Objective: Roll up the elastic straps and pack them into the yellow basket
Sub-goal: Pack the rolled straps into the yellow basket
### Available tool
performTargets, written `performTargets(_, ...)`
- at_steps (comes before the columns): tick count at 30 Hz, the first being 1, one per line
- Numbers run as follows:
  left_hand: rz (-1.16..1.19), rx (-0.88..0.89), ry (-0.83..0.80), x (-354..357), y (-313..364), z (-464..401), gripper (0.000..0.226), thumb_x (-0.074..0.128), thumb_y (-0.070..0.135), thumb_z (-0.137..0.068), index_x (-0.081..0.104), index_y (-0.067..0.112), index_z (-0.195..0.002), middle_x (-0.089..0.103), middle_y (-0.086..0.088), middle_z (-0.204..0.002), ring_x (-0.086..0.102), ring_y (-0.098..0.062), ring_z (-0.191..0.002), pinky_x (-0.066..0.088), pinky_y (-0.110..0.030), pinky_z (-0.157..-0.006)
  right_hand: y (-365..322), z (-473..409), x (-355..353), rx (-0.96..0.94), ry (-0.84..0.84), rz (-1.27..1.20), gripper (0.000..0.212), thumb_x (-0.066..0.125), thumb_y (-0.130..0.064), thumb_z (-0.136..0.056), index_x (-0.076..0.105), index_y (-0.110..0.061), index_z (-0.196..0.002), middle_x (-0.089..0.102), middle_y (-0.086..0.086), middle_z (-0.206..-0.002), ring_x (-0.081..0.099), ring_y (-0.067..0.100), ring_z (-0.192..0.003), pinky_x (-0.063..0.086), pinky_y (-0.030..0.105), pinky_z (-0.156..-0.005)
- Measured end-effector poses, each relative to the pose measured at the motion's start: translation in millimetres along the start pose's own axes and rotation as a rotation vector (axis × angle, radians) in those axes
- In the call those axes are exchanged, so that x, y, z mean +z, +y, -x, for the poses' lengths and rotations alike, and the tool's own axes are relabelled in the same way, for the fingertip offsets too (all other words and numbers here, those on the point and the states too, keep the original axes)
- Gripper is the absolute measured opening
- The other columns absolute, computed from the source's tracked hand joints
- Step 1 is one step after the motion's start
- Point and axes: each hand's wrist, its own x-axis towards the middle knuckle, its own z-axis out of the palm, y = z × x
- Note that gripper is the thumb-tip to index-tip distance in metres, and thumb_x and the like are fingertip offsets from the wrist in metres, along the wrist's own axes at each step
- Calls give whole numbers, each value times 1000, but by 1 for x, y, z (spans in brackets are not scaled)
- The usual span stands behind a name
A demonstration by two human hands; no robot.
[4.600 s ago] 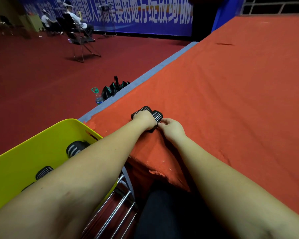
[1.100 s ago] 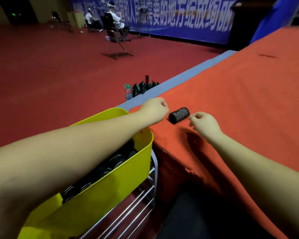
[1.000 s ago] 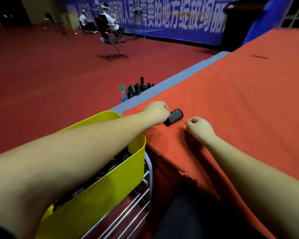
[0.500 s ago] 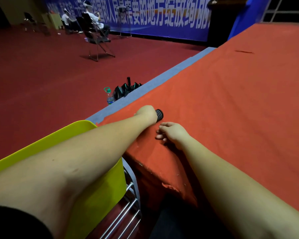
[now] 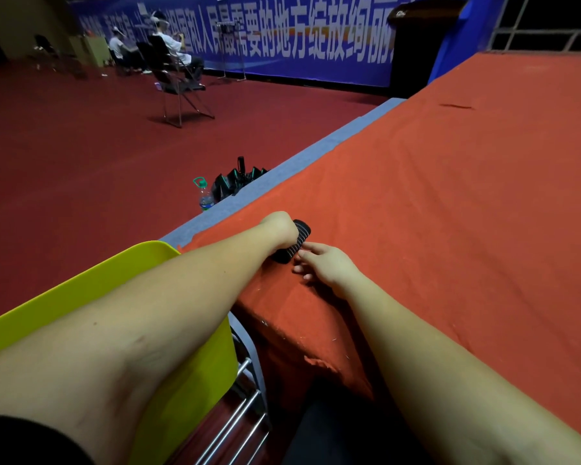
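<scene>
A rolled black elastic strap (image 5: 296, 243) with thin white stripes lies on the red-covered table (image 5: 450, 213) near its left corner. My left hand (image 5: 280, 228) is closed over the roll from the left and hides part of it. My right hand (image 5: 322, 265) rests on the cloth just right of the roll, fingers spread, fingertips touching its near end. The yellow basket (image 5: 91, 280) stands lower left beside the table, and my left forearm covers its inside.
A metal rack (image 5: 235, 421) holds the basket. On the red floor by the table's grey edge stand a water bottle (image 5: 204, 196) and a black folded umbrella (image 5: 239, 179). Two people sit on chairs (image 5: 178, 85) far back by a blue banner.
The loose roll that lay between my hands a second ago is now under my left hand. My right hand has opened and moved up against it. The view shifted, hiding the basket's inside.
</scene>
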Motion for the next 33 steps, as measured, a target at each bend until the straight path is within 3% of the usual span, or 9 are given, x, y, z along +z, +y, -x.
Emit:
performTargets(4,306,-51,-29,-9,-3,16,16,66,12,-89,54,8,-79,59,-8,-75,59,-23,-66,47,-29,-58,2,18,0,-150,55,11,34,59,-16,-98,63,-18,-131,70,2,-95,65,4,-76,49,17,-64)
performTargets(7,740,-70,-86,-18,-13,36,14,68,2,-83,59,4,-94,69,-20,-100,69,-32,-89,58,-44,-85,-8,35,1,-249,145,84,34,64,-23,-94,64,-29,-128,68,-14,-98,56,-15,-62,43,8,-61)
performTargets(10,973,-1,-88,-30,-28,63,27,64,-3,-86,59,5,-111,69,-15,-101,68,-24,-85,57,-39,-80,-27,50,4,-337,124,123,34,67,-23,-92,66,-25,-126,69,-17,-108,60,-16,-82,46,15,-76)
performTargets(12,1080,33,-64,-40,-39,85,30,64,-4,-86,58,10,-112,70,-10,-100,68,-21,-86,57,-40,-85,-43,63,10,-353,34,130,32,67,-20,-92,66,-26,-124,70,-14,-112,63,-8,-91,48,18,-75)
performTargets(17,1238,60,-58,-59,-76,144,28,66,-1,-86,61,9,-112,74,-9,-102,73,-21,-91,59,-34,-73,-76,89,36,-326,-229,120,23,65,-13,-93,65,-25,-112,71,-12,-105,65,4,-95,47,27,-80)
performTargets(24,1361,-14,-25,-70,-135,197,16,60,2,-92,67,10,-104,75,-6,-94,72,-18,-83,57,-34,-81,-97,106,88,-230,-519,197,18,56,-6,-97,63,-17,-109,66,-3,-98,60,8,-85,44,21,-71)
performTargets(27,1365,-104,7,-63,-159,203,14,60,3,-92,67,11,-102,75,-2,-85,72,-13,-74,57,-27,-69,-99,102,115,-210,-524,421,18,61,-8,-94,66,-18,-109,68,-1,-101,60,9,-87,45,23,-73)
performTargets(30,1372,-248,0,-46,-181,202,8,63,8,-92,65,13,-97,73,-6,-93,68,-13,-77,54,-26,-72,-99,97,141,-197,-466,621,15,66,-11,-91,64,-16,-105,66,-1,-91,61,10,-78,51,22,-67)
performTargets(33,1388,-355,-33,-24,-197,194,20,65,13,-91,66,10,-111,71,-11,-107,68,-15,-79,55,-24,-69,-95,90,161,-149,-489,776,11,65,-12,-91,63,-17,-102,67,4,-82,63,16,-77,56,36,-81)
